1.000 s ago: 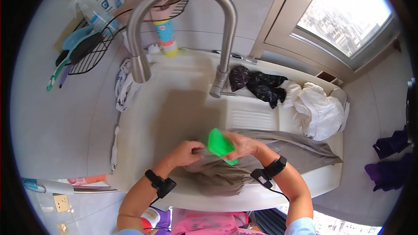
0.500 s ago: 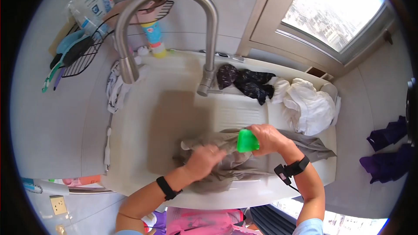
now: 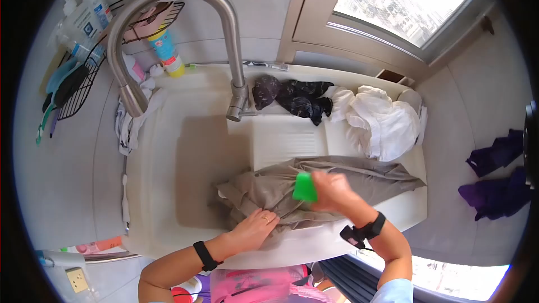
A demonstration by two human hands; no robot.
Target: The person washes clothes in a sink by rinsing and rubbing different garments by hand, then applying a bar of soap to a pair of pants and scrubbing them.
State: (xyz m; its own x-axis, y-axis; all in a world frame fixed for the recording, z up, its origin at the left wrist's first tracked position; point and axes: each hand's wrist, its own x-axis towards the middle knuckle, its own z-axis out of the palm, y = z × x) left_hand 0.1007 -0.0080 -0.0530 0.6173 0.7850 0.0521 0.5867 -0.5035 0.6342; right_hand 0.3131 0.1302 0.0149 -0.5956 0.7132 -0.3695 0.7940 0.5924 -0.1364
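A grey-brown garment lies wet and rumpled across the washboard side of the white sink; its left end hangs into the basin. My left hand presses on the near side of the cloth, with its fingers closed on a fold and a ring on one finger. Just above the garment's middle, my right hand is wrapped round a bright green block, slightly blurred. Whether the block is soap or a brush I cannot tell. My right palm hides part of it.
A tall curved faucet stands behind the basin. Black cloth and white cloth lie along the back ledge. Pump bottles and a wire rack are at the left wall. Purple cloths hang at right.
My left hand has settled lower onto the garment, flattening its folds. My right hand, still holding the green block, has moved slightly down along the cloth. The whole view has shifted.
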